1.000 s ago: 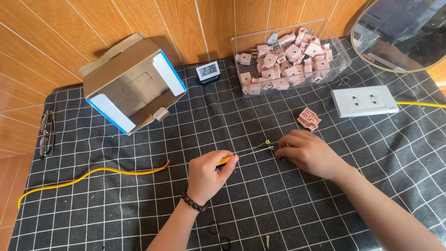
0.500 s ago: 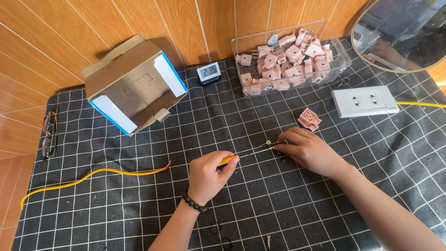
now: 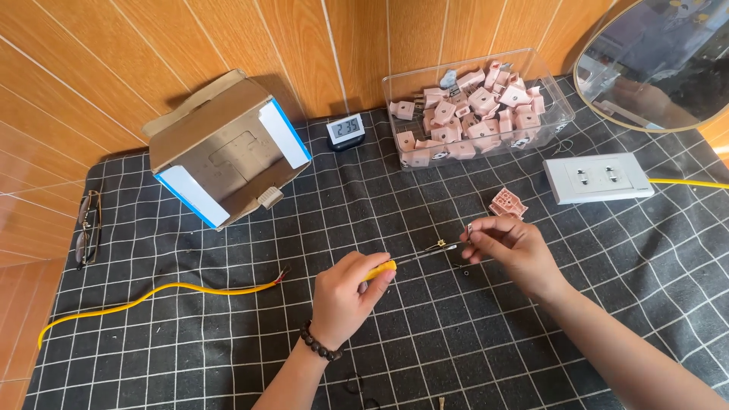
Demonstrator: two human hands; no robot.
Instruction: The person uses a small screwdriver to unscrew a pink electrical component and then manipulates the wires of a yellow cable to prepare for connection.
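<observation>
Screwdriver (image 3: pixel 410 260) with yellow handle held in left hand (image 3: pixel 345 296), fingers curled tight round the handle, shaft lying nearly flat and pointing right. Tip meets a small brass fitting (image 3: pixel 437 246) just above the mat (image 3: pixel 190 349). Right hand (image 3: pixel 509 247) pinches a small metal piece (image 3: pixel 470 228) between thumb and fingertips, right at the shaft's end; what lies inside that pinch is too small to make out. Judged step: driving or loosening a tiny screw on the fitting, tip seated, both hands braced low over the cloth. Next move would call for keeping the shaft in line with the screw and the right-hand pinch steady, since the part is small and could slip. One pink plastic block (image 3: pixel 507 203) sits just beside the right hand, white socket plate (image 3: pixel 600 178) farther right, clear bin of pink blocks (image 3: pixel 474 114) behind. Yellow wire (image 3: pixel 152 294) lies well apart to the left. Open mat in front of both wrists; cardboard box (image 3: pixel 224 148) and glasses (image 3: pixel 87 228) far left, out of the way.
</observation>
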